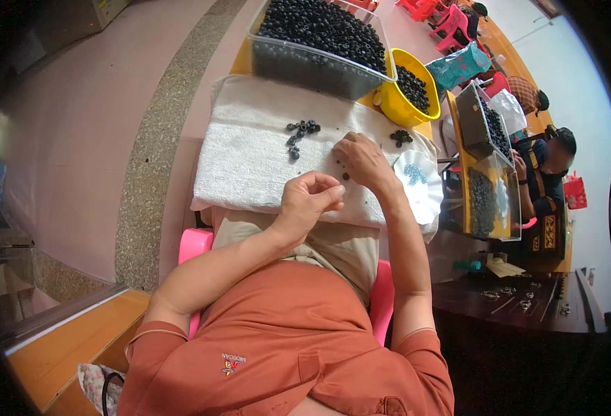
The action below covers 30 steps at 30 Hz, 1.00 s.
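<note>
My left hand (pixel 308 202) is raised over the near edge of a white towel (pixel 250 152), thumb and forefinger pinched together. Whatever lies between those fingertips is too small to make out. Farther forward, my right hand (pixel 365 161) rests on the towel, its fingers curled down and drawn together; their tips and anything in them are hidden. A single small black round part (pixel 346 176) lies just below my right hand. Ahead of my left hand sits a loose cluster of small black ring-like parts (pixel 294 141). Another little pile of black parts (pixel 400 137) is right of my right hand.
A white scalloped dish (pixel 423 197) with tiny blue pieces sits at the towel's right. Beyond the towel stand a clear plastic bin (pixel 305 69) and a yellow bucket (pixel 389 104), both holding black parts. At the right, a person (pixel 552 163) sits beside more bins (pixel 506 225).
</note>
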Each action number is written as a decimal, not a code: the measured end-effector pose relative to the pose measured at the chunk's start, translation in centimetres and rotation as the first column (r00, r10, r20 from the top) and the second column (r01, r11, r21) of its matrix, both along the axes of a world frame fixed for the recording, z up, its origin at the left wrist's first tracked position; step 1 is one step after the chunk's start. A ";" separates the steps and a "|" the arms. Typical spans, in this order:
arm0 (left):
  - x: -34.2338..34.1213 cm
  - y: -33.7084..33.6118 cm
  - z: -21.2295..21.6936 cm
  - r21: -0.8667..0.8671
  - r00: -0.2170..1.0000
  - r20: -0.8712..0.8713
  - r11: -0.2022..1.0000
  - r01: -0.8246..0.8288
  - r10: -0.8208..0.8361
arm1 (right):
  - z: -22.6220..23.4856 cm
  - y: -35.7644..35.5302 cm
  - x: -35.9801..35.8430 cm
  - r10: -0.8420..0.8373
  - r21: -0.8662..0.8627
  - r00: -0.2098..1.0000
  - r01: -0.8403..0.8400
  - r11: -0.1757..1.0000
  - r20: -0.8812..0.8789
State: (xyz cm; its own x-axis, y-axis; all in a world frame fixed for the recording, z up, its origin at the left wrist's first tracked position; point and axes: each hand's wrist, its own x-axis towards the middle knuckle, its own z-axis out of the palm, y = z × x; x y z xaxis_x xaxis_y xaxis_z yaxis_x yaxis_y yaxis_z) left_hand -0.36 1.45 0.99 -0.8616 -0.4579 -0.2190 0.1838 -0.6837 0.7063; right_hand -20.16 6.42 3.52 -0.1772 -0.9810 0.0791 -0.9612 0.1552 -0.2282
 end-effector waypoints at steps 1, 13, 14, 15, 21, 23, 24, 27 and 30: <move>0.0 0.0 0.0 0.000 1.000 0.000 1.000 0.000 0.000 | -0.1 -0.1 0.1 0.000 0.000 1.000 0.000 1.000 0.000; -0.1 -0.3 -0.1 0.025 0.999 0.015 0.999 -0.038 0.038 | -1.5 0.9 0.4 -0.006 -0.209 1.000 0.008 0.978 0.010; -0.1 -0.4 -0.3 0.013 0.999 0.023 1.000 -0.024 0.023 | -1.5 1.0 0.5 -0.021 -0.192 1.000 0.024 0.981 0.018; -0.1 -0.5 -0.5 0.002 0.999 0.033 1.000 -0.009 0.009 | -1.5 1.0 0.6 -0.036 -0.174 0.999 0.040 0.984 0.027; -0.4 -1.1 -0.9 0.028 0.999 0.040 1.000 0.005 -0.006 | -0.4 2.4 0.5 -0.063 -0.130 0.727 0.207 0.970 0.684; -0.4 -1.3 -1.1 0.037 1.000 0.008 0.999 0.004 -0.004 | 0.5 3.0 0.7 -0.046 -0.081 0.607 0.180 0.980 0.793; -0.4 -1.3 -1.1 0.042 1.000 -0.027 0.999 0.002 -0.001 | 1.0 3.3 1.1 -0.008 -0.067 0.480 0.140 0.988 0.877; -0.3 -1.3 -0.3 0.059 0.999 -0.040 0.998 0.000 0.002 | 2.0 4.1 2.1 0.007 -0.035 0.300 0.087 0.996 0.954; -0.4 -1.1 -0.4 0.059 0.998 -0.066 0.998 0.018 -0.014 | 1.9 4.5 2.4 0.054 -0.063 0.204 0.038 0.997 0.978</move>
